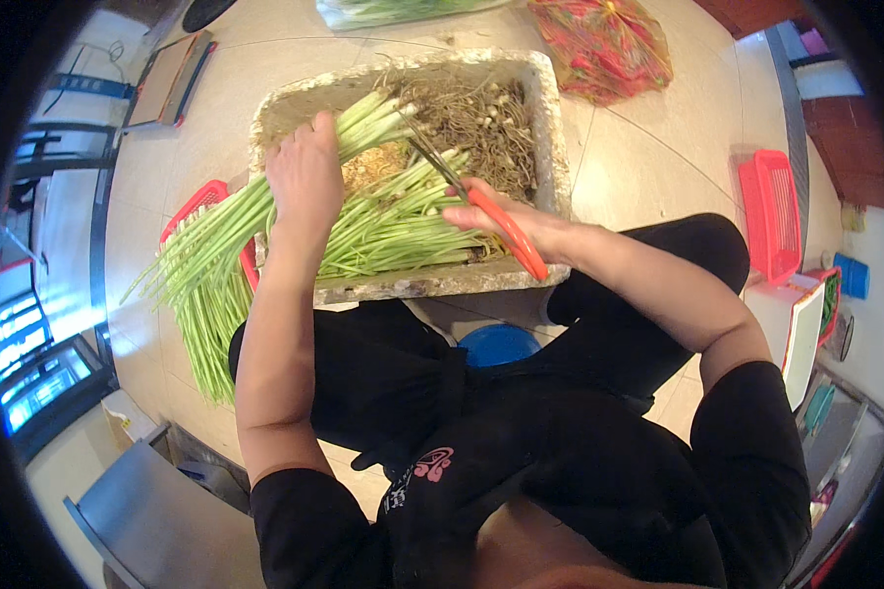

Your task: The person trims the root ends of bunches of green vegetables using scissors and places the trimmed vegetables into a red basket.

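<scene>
My left hand (306,169) grips a bunch of long green stems with pale ends (372,125), possibly garlic shoots, over a worn foam box (552,132). In my right hand (512,213) are orange-handled scissors (504,232), their blades reaching up to the pale ends of the bunch. Cut roots (479,118) fill the box's far right part. More green stems (390,228) lie in its near part, beside yellowish bits (372,168). At the left, further stems (210,331) hang over a red plastic basket (205,197).
Beyond the box lie a bag of red peppers (604,48) and a clear bag of greens (405,11). A red basket (770,217) and a white box (777,324) stand at the right. Something round and blue (499,344) is between my legs. A metal surface (169,515) is at lower left.
</scene>
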